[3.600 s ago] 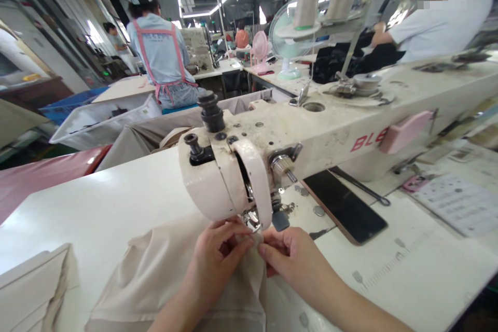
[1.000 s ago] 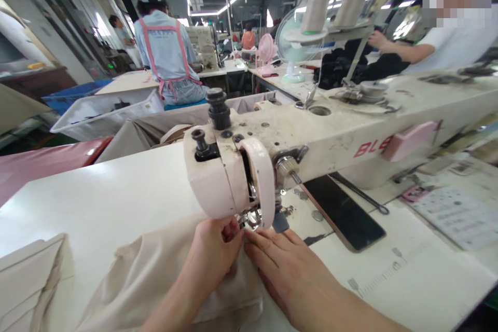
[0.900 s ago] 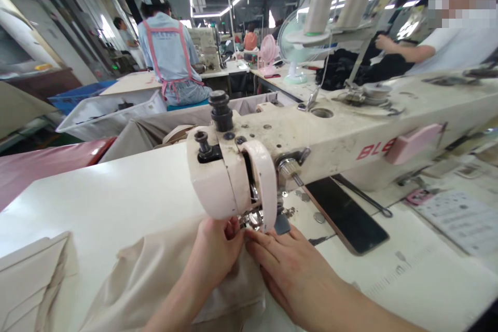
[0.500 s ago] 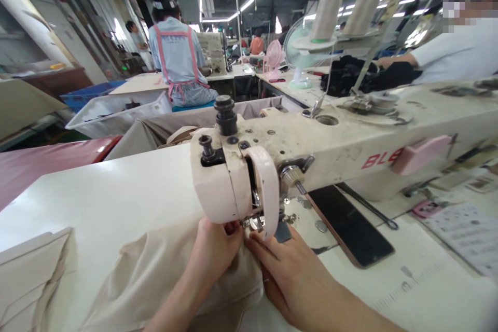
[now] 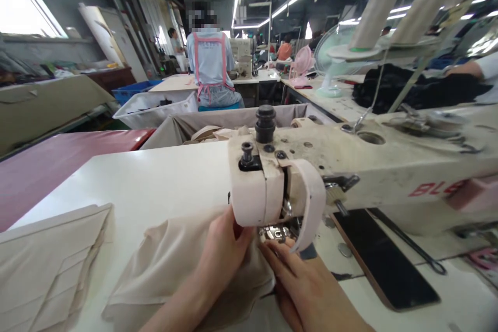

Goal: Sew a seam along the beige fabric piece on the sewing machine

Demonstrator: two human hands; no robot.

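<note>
Two hands held beige cloth under the sewing machine

The right hand (image 5: pixel 311 285) lay flat on the beige cloth (image 5: pixel 175 264), fingers spread and pointing at the metal foot (image 5: pixel 277 231); the left hand (image 5: pixel 225 254) pressed down on the cloth just beside it, fingers bent, touching the sewing machine (image 5: pixel 350 176) head. The cloth spread out left of both hands on the white table (image 5: pixel 155 181). A stack of folded cloth (image 5: pixel 42 264) lay further left, a dark phone (image 5: pixel 383 262) to the right. Far back sat a person in a pink apron (image 5: pixel 210 62)
</note>
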